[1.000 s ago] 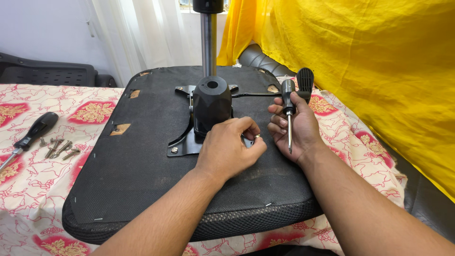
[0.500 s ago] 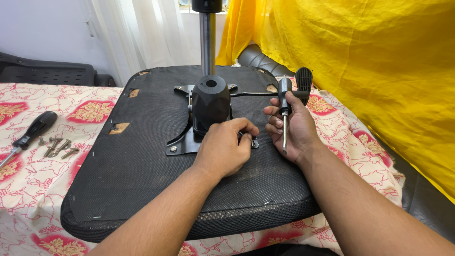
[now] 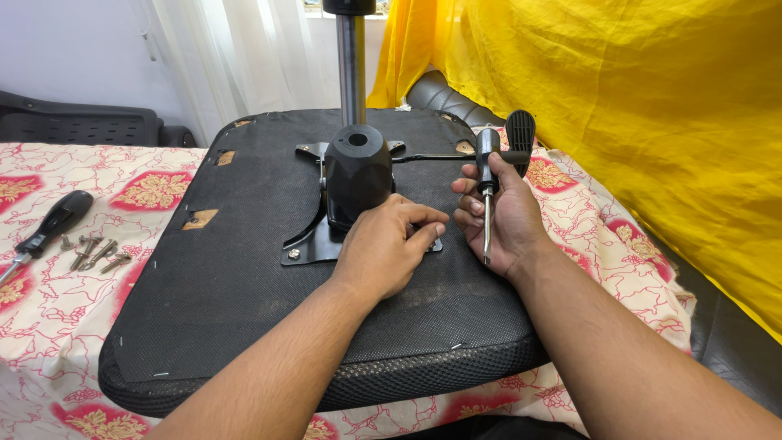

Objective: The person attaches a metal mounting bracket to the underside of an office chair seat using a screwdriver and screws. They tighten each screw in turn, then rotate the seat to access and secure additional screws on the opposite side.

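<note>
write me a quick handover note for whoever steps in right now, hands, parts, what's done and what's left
Left hand: fingertips pinched at the near right corner of the metal mounting plate; what they hold is hidden.
Right hand: holds a screwdriver upright, tip down, clear of the plate.
Parts: upturned chair seat on the patterned cloth, mechanism housing and gas cylinder standing on the plate. Loose screws and a second screwdriver lie on the cloth to the left.
Done: one screw head shows in the near left corner.
Left: loose screws unfitted; near right corner seemingly in hand.

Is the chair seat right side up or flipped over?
Flipped: the seat lies underside up on the cloth, its metal plate and column pointing upward.
</note>
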